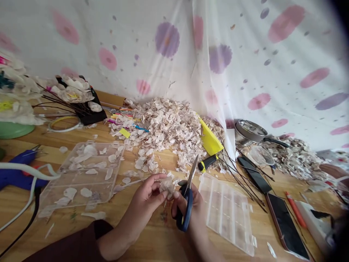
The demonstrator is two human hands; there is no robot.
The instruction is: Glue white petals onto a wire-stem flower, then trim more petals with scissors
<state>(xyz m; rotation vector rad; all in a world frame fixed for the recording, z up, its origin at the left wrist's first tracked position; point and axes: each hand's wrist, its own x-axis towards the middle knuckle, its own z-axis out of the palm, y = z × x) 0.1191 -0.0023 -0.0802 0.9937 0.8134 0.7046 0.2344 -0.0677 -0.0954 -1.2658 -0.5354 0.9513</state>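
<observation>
While the left hand (148, 198) pinches a small pale scrap (167, 185) between thumb and fingertips just below the centre of the frame, the right hand (191, 207) holds a pair of blue-handled scissors (186, 202) with its fingers through the loops. The scrap sits directly between the two hands, touching the left fingertips and lying just left of the scissors' pivot. The scissors' long axis runs from the handles at lower centre up and slightly right, the blades pointing away from the person toward the upper middle; the blades look closed or nearly so, and they stand beside the scrap rather than around it. The left hand is the nearer one to the scrap, since it already grips it.

Both hands hover over a wooden table (152, 240). To the left of them lies a clear plastic tray (81, 174) dotted with pale petal shapes, and to the right a clear compartment box (229, 211). Behind, at mid-frame, a large heap of pale husk-like scraps (166, 127) spreads across the table, with a yellow sheet (209, 140) at its right edge and a yellow-and-black handled tool (207, 162) near it. A blue glue gun (19, 171) rests at the far left, finished white flowers (73, 92) on dark stems lie at the upper left, and a phone (287, 225) lies at the lower right. A white cloth with pink and purple spots (218, 54) hangs as the backdrop.
</observation>
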